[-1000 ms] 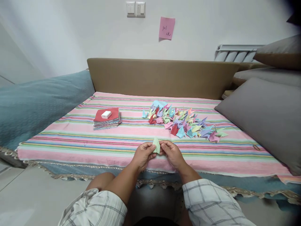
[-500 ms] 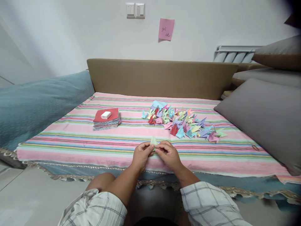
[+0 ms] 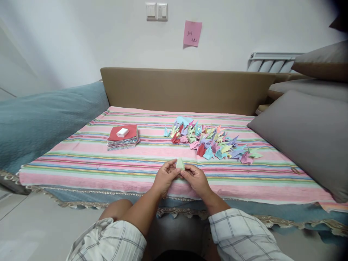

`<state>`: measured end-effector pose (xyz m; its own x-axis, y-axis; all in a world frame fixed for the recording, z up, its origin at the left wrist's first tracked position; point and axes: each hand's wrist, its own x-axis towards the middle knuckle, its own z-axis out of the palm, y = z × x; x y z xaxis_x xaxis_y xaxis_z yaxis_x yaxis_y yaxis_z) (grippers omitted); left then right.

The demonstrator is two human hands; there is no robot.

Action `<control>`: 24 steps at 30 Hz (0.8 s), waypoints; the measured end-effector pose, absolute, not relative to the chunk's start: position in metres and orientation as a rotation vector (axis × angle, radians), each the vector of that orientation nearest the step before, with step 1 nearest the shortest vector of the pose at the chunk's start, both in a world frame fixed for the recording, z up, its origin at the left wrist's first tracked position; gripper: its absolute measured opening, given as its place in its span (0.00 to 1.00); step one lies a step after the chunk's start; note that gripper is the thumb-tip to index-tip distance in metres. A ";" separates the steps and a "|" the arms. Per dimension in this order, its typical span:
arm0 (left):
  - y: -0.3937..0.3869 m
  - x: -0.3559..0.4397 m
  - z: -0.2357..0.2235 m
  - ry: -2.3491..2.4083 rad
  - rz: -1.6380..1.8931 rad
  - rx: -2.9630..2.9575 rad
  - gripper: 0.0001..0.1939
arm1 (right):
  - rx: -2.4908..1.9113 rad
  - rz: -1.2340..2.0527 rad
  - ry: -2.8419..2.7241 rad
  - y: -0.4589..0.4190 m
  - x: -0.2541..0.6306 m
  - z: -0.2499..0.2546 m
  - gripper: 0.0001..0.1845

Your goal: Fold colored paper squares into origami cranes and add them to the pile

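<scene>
Centrally in the head view, the person's bare left hand (image 3: 163,178) pinched a small pale-green piece of folded paper (image 3: 179,164) between thumb and fingers; the bare right hand (image 3: 198,180) pinched the same piece from the other side, its thumb at the lower edge; the paper narrowed towards its top, its finer creases too small to make out; it was held over the front part of a pink woven cloth with multicoloured stripes (image 3: 81,163), though whether the hands touched that cloth I could not tell; beyond the right hand lay a loose heap of folded paper cranes in red, blue, yellow, purple, pink and green (image 3: 209,141), with a light-blue piece of paper (image 3: 185,120) at its far edge; well to the left of the heap stood a stack of square paper with a red sheet on top (image 3: 123,143), and a small white rounded block (image 3: 122,133) rested on that sheet; a large grey fabric cushion (image 3: 301,134) leaned at the right, and a brown backrest (image 3: 187,90) ran behind the cloth
</scene>
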<state>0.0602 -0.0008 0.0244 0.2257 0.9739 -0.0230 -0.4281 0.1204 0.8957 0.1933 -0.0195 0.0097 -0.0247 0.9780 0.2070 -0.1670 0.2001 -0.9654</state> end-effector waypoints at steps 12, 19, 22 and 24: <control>-0.002 0.055 0.028 0.585 0.861 0.791 0.17 | -0.919 1.081 -1.194 -0.023 0.200 0.017 0.13; -0.002 0.054 0.028 0.599 0.861 0.770 0.16 | -0.917 1.062 -1.255 -0.021 0.203 0.018 0.10; -0.001 0.053 0.027 0.638 0.854 0.798 0.17 | -0.936 1.026 -1.298 -0.019 0.206 0.018 0.09; 0.000 0.052 0.027 0.680 0.833 0.836 0.18 | -0.943 1.012 -1.310 -0.018 0.208 0.017 0.10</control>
<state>0.0517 0.0004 0.0265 0.5058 0.8414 -0.1904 -0.3559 0.4046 0.8424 0.2080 -0.0180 0.0172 -0.0029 0.9537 0.3009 -0.0497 0.3004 -0.9525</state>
